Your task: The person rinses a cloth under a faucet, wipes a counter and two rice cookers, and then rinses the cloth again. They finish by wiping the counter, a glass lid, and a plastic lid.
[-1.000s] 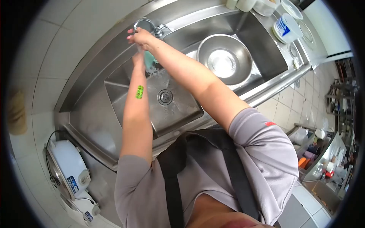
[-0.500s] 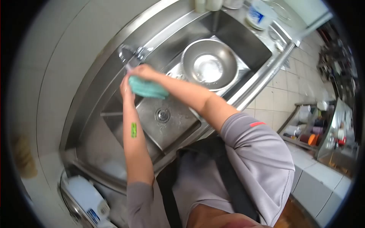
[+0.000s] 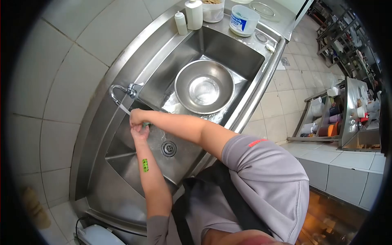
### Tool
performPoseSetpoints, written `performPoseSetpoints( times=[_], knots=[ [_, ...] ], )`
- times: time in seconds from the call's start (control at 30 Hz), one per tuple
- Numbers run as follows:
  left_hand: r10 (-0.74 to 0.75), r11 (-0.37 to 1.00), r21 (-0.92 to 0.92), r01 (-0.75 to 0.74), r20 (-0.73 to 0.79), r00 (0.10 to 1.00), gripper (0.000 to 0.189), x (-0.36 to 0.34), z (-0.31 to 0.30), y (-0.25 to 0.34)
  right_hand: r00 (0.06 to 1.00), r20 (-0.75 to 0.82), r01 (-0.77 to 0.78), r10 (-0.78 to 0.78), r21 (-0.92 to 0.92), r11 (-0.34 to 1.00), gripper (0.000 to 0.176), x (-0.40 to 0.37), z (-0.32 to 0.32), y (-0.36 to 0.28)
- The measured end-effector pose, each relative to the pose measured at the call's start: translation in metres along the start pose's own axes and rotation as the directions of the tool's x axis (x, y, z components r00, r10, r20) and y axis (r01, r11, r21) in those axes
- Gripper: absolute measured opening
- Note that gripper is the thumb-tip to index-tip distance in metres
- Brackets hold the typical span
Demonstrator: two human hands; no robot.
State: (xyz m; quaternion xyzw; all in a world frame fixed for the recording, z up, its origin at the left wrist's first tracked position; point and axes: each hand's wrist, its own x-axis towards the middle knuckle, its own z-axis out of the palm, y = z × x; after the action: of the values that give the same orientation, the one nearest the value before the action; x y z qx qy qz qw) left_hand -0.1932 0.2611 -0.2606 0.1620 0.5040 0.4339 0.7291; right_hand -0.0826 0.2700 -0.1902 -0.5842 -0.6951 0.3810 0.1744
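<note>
My right hand [image 3: 138,117] is closed over a bunched green cloth [image 3: 145,124], right under the running faucet [image 3: 118,93]. Just below it, my left hand [image 3: 140,132] is curled against the same cloth, its palm turned partly upward. Only a small bit of the cloth shows; the rest is hidden in my fingers. Water [image 3: 124,109] streams from the spout onto my hands. Beneath them lies the sink basin with its round drain [image 3: 168,148].
A large steel bowl [image 3: 204,87] sits in the other basin. On the back ledge stand a squeeze bottle [image 3: 180,23], a white bottle [image 3: 194,14] and a labelled white tub [image 3: 243,21]. A cluttered shelf [image 3: 320,118] is off to the right.
The green cloth was hanging spread below my hands; now it is gathered up small between them. My view has shifted, showing more of the wall and faucet.
</note>
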Motion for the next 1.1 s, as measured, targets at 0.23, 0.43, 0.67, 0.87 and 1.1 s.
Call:
performPoseSetpoints(
  times=[0.23, 0.43, 0.67, 0.87, 1.1],
  knots=[
    [0.110, 0.386, 0.880, -0.277, 0.254, 0.961, 0.025, -0.057, 0.058, 0.064, 0.757, -0.641, 0.188, -0.124, 0.033, 0.982, 0.041, -0.012, 0.008, 0.002],
    [0.217, 0.882, 0.304, -0.359, 0.414, 0.884, 0.029, -0.055, 0.042, 0.093, 0.958, -0.269, 0.144, 0.099, 0.751, 0.645, 0.045, -0.029, -0.010, 0.019],
    [0.307, 0.951, -0.110, -0.290, 0.219, 0.926, 0.050, 0.007, 0.027, 0.032, 0.633, -0.773, 0.332, -0.024, 0.243, 0.911, 0.029, -0.037, 0.026, -0.039],
    [-0.173, 0.976, 0.179, 0.123, 0.296, 0.939, 0.047, -0.063, 0.053, 0.046, 0.704, -0.709, 0.042, -0.031, -0.002, 0.999, 0.028, -0.005, -0.005, -0.008],
    [-0.044, 0.683, 0.691, -0.236, 0.361, 0.932, 0.028, -0.067, 0.038, 0.097, 0.894, -0.388, 0.444, -0.225, 0.696, 0.564, 0.035, -0.016, 0.007, 0.024]
  ],
)
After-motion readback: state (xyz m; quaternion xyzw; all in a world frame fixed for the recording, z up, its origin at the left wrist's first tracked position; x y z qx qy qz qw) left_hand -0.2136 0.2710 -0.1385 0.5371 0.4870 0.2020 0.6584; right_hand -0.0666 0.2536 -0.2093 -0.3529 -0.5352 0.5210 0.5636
